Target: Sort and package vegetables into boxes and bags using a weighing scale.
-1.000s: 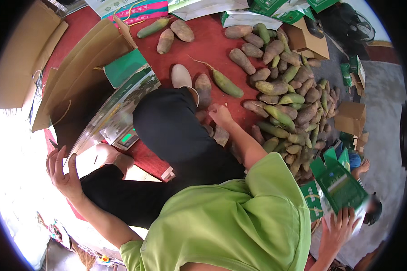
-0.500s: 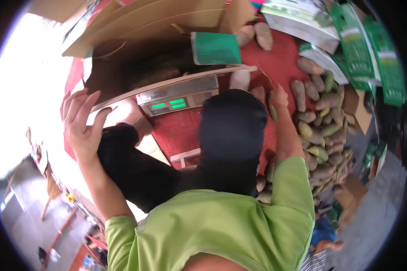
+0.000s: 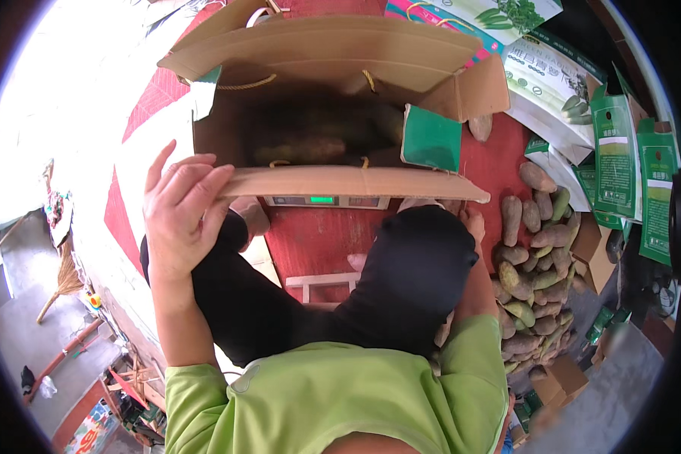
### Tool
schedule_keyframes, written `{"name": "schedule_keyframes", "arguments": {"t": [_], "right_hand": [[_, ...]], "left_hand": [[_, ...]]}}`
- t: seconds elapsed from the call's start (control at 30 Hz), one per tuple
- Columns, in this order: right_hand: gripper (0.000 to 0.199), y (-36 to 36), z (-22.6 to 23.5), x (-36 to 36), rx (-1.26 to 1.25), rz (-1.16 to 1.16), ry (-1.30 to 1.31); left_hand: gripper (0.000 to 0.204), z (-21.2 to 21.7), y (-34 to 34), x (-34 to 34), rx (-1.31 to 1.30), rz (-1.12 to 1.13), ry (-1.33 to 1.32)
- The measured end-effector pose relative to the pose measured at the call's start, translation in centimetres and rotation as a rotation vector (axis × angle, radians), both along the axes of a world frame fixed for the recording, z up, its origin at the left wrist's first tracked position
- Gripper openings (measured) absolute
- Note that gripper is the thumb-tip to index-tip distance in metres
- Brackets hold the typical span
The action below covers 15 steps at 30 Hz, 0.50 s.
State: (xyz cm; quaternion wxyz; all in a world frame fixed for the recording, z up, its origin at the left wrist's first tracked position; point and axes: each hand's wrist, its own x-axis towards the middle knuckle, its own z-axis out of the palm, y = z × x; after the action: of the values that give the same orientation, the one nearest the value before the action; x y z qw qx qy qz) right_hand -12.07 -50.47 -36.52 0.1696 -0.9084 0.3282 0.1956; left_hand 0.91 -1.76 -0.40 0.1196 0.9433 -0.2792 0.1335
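A large open cardboard box (image 3: 318, 49) stands in front of me, with cord handles and a small green flap (image 3: 431, 138). Soil-brown and green radishes (image 3: 303, 147) lie dimly lit inside it. My left hand (image 3: 181, 212) closes at the left end of the near flap (image 3: 356, 181), its index finger raised. At the flap's right end, beside my knee, is my right hand (image 3: 473, 225); its fingers are mostly hidden. Under the flap, a scale's lit green display (image 3: 322, 200) peeks out.
Many soil-coated radishes (image 3: 541, 257) are heaped on the right. White and green printed cartons (image 3: 613, 151) stand behind them. A small wooden stool (image 3: 321, 286) sits between my legs on the red floor covering (image 3: 303, 246). A broom (image 3: 66, 276) lies far left.
My left hand has come from the air onto the flap's left end. The right hand has moved from beside the radishes to near the flap's right corner. The view has shifted.
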Motion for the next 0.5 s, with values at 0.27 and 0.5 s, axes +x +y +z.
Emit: {"name": "schedule_keyframes", "arguments": {"t": [0.27, 0.5], "right_hand": [[0.023, -1.7, 1.3, -6.7, 0.204, -0.217, -0.302], [0.025, -2.4, 11.5, -8.2, 0.511, -0.792, -0.677]], "left_hand": [[0.020, 0.6, 0.1, -0.6, -0.027, 0.024, 0.044], [0.016, 1.1, 0.5, -0.4, -0.084, 0.003, 0.091]]}}
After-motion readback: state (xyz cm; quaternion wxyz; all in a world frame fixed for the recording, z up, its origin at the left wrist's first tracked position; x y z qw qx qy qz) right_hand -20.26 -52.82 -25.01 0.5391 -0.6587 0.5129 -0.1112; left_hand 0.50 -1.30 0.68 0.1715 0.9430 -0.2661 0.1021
